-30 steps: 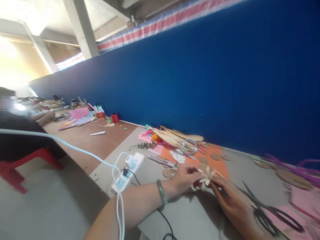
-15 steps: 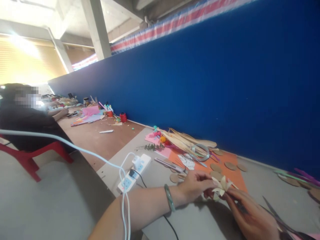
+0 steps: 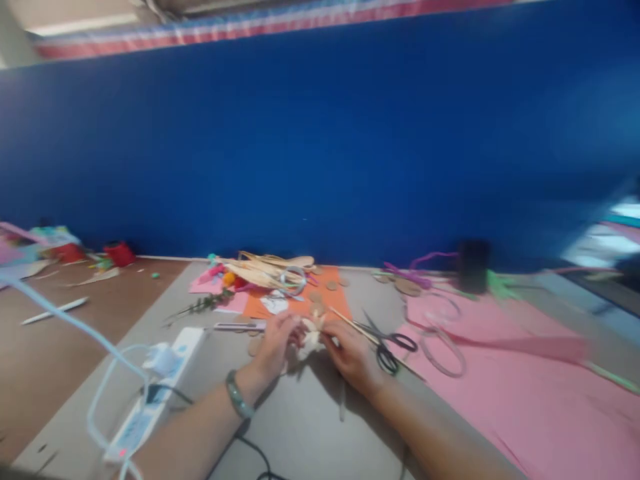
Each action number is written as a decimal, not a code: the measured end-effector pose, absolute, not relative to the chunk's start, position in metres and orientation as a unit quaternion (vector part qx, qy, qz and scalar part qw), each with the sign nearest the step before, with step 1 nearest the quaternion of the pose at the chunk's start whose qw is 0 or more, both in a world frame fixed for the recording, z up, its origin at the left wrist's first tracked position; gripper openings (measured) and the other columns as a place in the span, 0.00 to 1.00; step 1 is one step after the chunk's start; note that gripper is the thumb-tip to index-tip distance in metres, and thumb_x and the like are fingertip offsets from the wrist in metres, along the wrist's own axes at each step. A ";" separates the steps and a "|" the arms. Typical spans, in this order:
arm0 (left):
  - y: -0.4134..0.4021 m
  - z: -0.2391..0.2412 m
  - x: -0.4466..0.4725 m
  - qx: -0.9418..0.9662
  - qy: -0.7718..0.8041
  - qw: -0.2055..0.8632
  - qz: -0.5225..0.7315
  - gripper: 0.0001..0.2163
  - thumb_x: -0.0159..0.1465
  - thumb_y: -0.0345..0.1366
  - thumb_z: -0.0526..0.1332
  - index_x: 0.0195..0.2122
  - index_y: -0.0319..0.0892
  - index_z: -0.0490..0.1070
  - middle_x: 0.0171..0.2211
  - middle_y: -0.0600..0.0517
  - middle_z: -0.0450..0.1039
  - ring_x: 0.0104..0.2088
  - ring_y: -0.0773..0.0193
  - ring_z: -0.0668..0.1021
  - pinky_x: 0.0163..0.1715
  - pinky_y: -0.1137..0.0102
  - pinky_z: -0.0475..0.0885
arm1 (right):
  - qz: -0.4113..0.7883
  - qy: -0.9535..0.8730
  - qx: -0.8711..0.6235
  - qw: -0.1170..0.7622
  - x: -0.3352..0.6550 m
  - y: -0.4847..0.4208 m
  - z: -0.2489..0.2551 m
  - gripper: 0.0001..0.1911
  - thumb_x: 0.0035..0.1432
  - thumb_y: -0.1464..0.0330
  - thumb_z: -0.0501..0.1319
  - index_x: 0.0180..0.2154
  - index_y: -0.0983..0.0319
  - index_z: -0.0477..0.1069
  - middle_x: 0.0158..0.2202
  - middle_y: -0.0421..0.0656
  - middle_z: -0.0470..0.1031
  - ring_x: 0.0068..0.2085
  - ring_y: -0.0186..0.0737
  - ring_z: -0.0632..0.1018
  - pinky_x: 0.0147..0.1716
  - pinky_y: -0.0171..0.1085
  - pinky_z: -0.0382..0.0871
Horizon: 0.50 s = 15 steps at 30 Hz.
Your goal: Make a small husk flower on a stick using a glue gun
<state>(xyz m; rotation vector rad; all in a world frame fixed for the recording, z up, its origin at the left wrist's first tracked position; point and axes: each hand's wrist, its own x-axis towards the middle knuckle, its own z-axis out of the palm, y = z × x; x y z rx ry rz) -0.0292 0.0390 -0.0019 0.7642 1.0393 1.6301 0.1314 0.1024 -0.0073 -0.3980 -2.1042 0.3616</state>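
Note:
My left hand (image 3: 276,344) and my right hand (image 3: 350,352) meet over a grey table (image 3: 305,433), both pinching a small cream folded-strip flower (image 3: 313,337) held between them. The left wrist wears a green bangle (image 3: 236,403). Black scissors (image 3: 387,347) lie just right of my right hand, beside a thin wooden stick (image 3: 350,321). The picture is blurred by motion, so finger detail is soft.
A white power strip (image 3: 150,393) with cables lies at the left. Behind the hands sit an orange sheet (image 3: 330,301), straw strips (image 3: 260,270), a tape ring (image 3: 295,280) and brown discs. Pink paper (image 3: 500,373) and wire rings cover the right. A blue wall (image 3: 320,147) backs the table.
The view has swung right: the seated person and red chair left the picture, and the pink paper and dark cup came in. Both hands still hold the flower.

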 end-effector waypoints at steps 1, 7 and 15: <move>0.039 -0.002 -0.031 0.327 0.431 0.513 0.667 0.13 0.56 0.43 0.65 0.34 0.37 0.77 0.25 0.51 0.73 0.21 0.70 0.71 0.21 0.75 0.64 | 0.151 -0.854 -0.160 0.472 0.131 0.102 -0.008 0.06 0.62 0.73 0.56 0.38 0.60 0.71 0.34 0.47 0.78 0.37 0.41 0.79 0.36 0.39 0.75; 0.033 0.002 -0.032 0.366 0.452 0.508 0.635 0.11 0.54 0.39 0.67 0.36 0.38 0.76 0.23 0.53 0.72 0.20 0.69 0.70 0.21 0.75 0.64 | 0.160 -0.853 -0.152 0.473 0.132 0.100 -0.010 0.05 0.63 0.73 0.56 0.39 0.60 0.70 0.37 0.48 0.78 0.39 0.40 0.79 0.38 0.39 0.75; 0.032 -0.001 -0.032 0.389 0.478 0.472 0.630 0.09 0.54 0.38 0.68 0.32 0.40 0.75 0.20 0.57 0.68 0.20 0.72 0.66 0.21 0.76 0.60 | 0.177 -0.870 -0.130 0.441 0.132 0.097 -0.006 0.06 0.65 0.72 0.55 0.39 0.61 0.71 0.37 0.48 0.78 0.38 0.39 0.78 0.37 0.37 0.74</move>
